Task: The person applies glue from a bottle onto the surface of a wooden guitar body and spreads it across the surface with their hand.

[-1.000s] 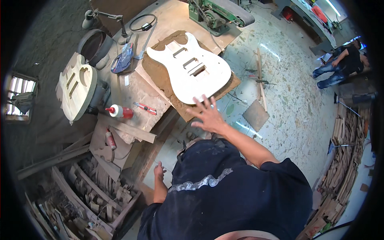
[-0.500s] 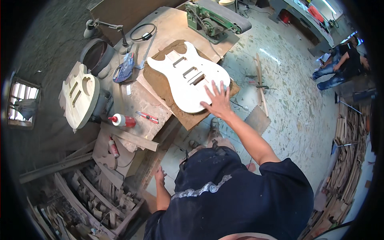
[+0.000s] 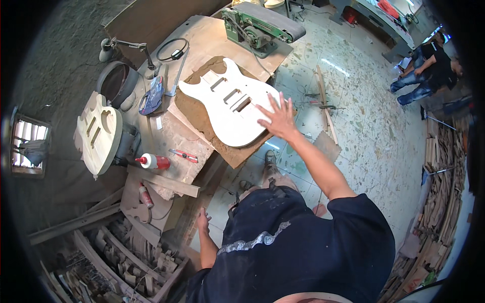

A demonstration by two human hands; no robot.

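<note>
A pale, unfinished electric guitar body (image 3: 227, 108) lies flat on a piece of brown cloth (image 3: 232, 155) at the corner of the workbench. Fingers spread, my right hand (image 3: 279, 118) rests on the lower right edge of this body. My left hand (image 3: 203, 220) hangs low beside the bench; its fingers are loosely bent and nothing shows in them. A second wooden guitar body (image 3: 101, 134) with cut-out cavities leans on its side to the left. Between the two bodies are a red-and-white glue bottle (image 3: 154, 161) and a red utility knife (image 3: 183, 155).
A green belt sander (image 3: 257, 31) stands at the bench's far end. Left of the cloth lie a blue-handled saw (image 3: 151, 96) and a desk lamp (image 3: 108, 49). Wood offcuts (image 3: 131, 262) fill a bin at lower left. Another person (image 3: 429, 70) is far right.
The bench and guitar bodies have shifted slightly in view. My right hand has slid a little toward the right edge of the guitar body. My left hand still hangs down.
</note>
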